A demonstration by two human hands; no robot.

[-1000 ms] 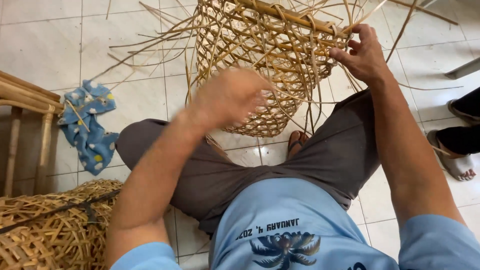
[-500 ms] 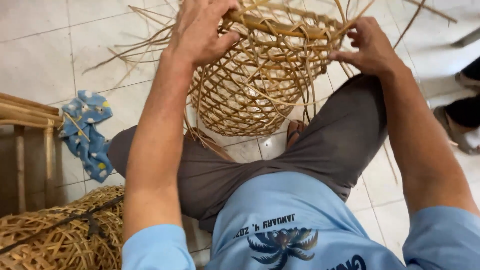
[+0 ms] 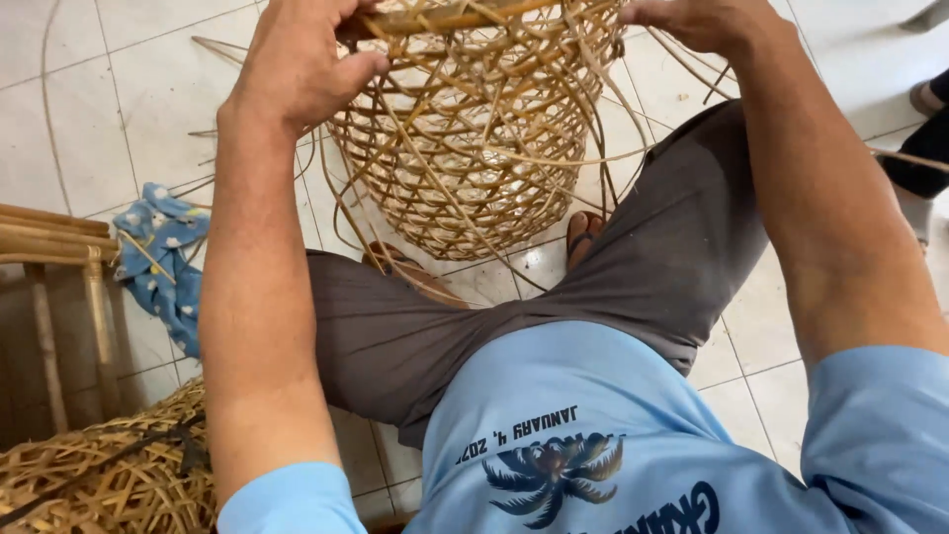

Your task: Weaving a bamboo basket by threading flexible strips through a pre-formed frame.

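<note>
A half-woven bamboo basket [image 3: 474,148] stands between my knees on the tiled floor, open-weave, with loose strips sticking out around its top. My left hand [image 3: 301,64] grips the basket's rim on the left side, fingers curled over it. My right hand [image 3: 697,20] holds the rim and strips at the upper right, partly cut off by the frame's top edge. I sit in grey trousers and a light blue shirt.
A blue patterned cloth [image 3: 163,257] lies on the floor at left, next to a bamboo frame [image 3: 54,267]. Another woven basket [image 3: 109,475] lies at the lower left. Another person's foot in a sandal [image 3: 919,188] shows at the right edge.
My left hand has gone from mid-air up to the basket's rim and closed on it. The view has tilted, so the basket sits higher and closer in frame.
</note>
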